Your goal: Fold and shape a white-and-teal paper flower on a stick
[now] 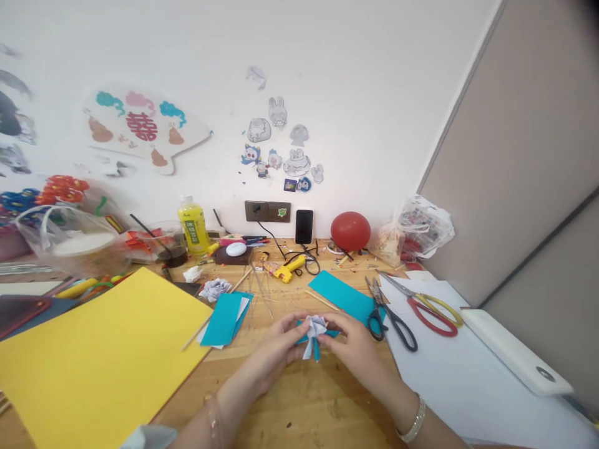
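Between my two hands, just above the wooden table, is a small folded paper flower with a pale white-lilac top and blue and white strips spreading below and to the sides. My left hand pinches it from the left, thumb at the front. From the right, my right hand closes its fingers on the same flower. Some fingertips are hidden behind the paper. Left of my hands lie blue paper pieces with white sheets under them. A larger blue paper sheet lies just beyond my right hand.
Black-handled scissors and red-and-yellow-handled scissors lie at right, near white paper. Yellow paper covers the left side. Behind are a yellow glue gun, a crumpled paper flower, a drink bottle and a red balloon.
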`<state>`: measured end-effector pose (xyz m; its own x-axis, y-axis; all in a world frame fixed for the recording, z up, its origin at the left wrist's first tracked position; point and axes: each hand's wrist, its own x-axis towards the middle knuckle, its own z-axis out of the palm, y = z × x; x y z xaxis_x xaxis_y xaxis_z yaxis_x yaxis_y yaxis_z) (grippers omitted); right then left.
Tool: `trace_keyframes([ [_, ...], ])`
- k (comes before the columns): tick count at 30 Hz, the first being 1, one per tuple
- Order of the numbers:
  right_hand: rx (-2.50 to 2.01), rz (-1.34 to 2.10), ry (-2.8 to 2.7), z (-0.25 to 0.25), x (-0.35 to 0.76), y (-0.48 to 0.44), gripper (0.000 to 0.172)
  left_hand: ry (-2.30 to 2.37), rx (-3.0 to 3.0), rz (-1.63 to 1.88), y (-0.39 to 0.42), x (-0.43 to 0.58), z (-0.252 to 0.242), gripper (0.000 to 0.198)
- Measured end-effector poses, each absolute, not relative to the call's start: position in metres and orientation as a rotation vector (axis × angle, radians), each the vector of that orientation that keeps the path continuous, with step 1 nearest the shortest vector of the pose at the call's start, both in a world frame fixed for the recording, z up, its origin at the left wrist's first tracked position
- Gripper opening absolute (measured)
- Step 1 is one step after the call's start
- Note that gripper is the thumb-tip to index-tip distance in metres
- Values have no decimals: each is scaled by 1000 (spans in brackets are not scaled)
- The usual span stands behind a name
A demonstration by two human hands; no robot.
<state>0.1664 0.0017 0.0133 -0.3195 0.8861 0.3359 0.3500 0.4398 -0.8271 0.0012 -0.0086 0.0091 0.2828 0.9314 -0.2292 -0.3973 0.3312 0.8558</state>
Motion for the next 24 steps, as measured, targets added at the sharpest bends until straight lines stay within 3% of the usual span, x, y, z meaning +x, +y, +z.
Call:
trace_keyframes([
  [8,-957,519,-2066,20,173,-5,40,900,671,1144,-8,6,10,28],
  [19,-1016,563,-2013,13,172,1,8,1016,961,1012,-8,4,6,55],
  [24,-1063,449,-2078,19,167,-4,3,983,900,1017,-7,9,-2,52],
])
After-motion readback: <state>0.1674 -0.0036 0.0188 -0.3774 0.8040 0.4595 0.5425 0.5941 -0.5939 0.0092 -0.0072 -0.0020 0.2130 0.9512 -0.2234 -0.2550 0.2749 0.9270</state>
